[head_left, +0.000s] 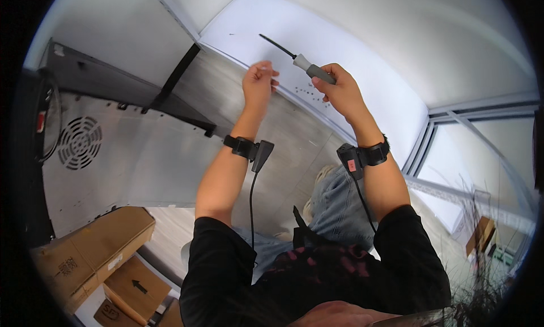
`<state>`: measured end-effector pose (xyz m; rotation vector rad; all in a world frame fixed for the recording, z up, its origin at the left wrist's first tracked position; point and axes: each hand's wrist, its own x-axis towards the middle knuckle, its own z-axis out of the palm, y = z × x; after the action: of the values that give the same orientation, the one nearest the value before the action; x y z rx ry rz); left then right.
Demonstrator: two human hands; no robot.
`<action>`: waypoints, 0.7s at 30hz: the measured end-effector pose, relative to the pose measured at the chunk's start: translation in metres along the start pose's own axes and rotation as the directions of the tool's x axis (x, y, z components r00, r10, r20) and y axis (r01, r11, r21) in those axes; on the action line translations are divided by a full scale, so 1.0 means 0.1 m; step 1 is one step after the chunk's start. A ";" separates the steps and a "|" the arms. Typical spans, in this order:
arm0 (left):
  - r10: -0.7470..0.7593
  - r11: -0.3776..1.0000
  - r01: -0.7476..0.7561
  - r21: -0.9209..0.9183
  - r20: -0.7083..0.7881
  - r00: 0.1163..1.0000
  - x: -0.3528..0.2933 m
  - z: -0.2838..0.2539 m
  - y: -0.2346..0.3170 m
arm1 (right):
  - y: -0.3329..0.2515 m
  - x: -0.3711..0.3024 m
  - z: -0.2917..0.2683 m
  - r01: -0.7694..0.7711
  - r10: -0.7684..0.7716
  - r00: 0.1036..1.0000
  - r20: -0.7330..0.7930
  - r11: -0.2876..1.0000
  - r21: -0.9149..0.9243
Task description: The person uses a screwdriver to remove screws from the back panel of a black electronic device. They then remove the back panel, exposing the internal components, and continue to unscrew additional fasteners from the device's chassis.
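Observation:
My right hand (341, 88) is closed around the grey handle of a screwdriver (303, 63). Its thin black shaft points up and to the left, over a white surface (362, 55). To the left of the handle is my left hand (259, 84), with fingers curled and fingertips drawn together; whatever they may pinch is too small to make out. Several small screw-like pieces (310, 93) lie scattered on the white surface, just left of my right hand. The screwdriver tip touches neither hand.
A metal panel (141, 157) with a round slotted vent (80, 143) stands at the left. Cardboard boxes (96, 242) are stacked at the lower left. Black wrist straps with devices (262, 155) trail cables down both arms. A framed partition (476, 140) rises at the right.

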<state>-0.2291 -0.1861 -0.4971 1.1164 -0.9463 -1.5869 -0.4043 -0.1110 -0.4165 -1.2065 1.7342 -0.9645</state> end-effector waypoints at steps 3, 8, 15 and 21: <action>0.029 0.965 -0.031 0.259 0.012 1.000 0.36 0.11 -0.77 | 0.21 0.35 -0.12 -0.081 0.081 0.997 0.000 0.997 0.018; 0.236 0.545 -0.261 0.797 0.154 0.960 0.56 0.27 -1.54 | 0.42 0.64 -0.44 -0.139 0.138 0.990 0.019 0.988 0.063; 0.234 0.143 -0.365 0.920 0.327 0.916 0.68 0.44 -1.75 | 0.47 0.84 -0.70 -0.131 0.135 0.991 -0.009 0.974 0.184; 0.302 0.093 -0.424 0.901 0.380 0.874 0.79 0.41 -1.79 | 0.47 0.85 -0.70 -0.090 0.093 0.996 -0.015 0.982 0.169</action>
<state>-0.3252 -0.2136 -0.6699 1.4109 -2.3072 -0.3963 -0.5037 -0.1702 -0.4470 -1.0026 1.6743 -1.0505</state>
